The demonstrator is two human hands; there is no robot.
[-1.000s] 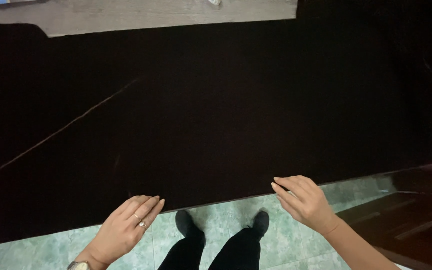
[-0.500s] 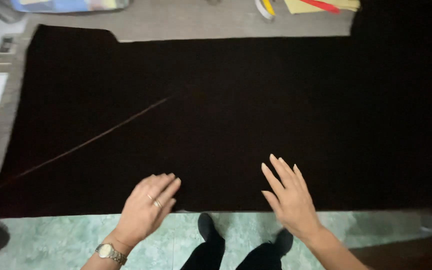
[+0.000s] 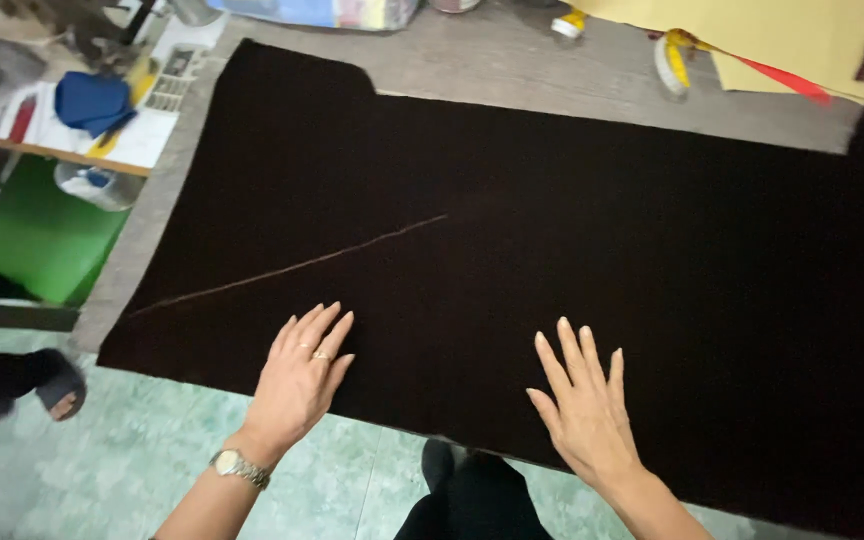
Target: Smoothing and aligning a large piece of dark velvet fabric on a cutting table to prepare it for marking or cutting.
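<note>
- The left hand [image 3: 299,380] lies palm down near the close edge of the black cloth [image 3: 512,250], fingers [image 3: 324,325] straight and lightly spread, a ring on one and a watch [image 3: 238,466] at the wrist; nothing is pinched.
- The right hand [image 3: 584,410] rests flat the same way, well apart from the left, fingers fanned wide, wrist angled in from the lower right.
- The cloth is laid flat over the grey surface [image 3: 592,70], its near edge hanging over the green tiled floor [image 3: 162,450]. It looks soft, limp and fairly light, likely to slide or ripple under a push; open palms suit smoothing it, and an edge or corner is the best place for a pinch.
- A thin pale line [image 3: 292,268] runs slantwise across the cloth beyond the left hand.
- Farther off lie a yellow sheet [image 3: 782,40] and a tape roll [image 3: 670,55].
</note>
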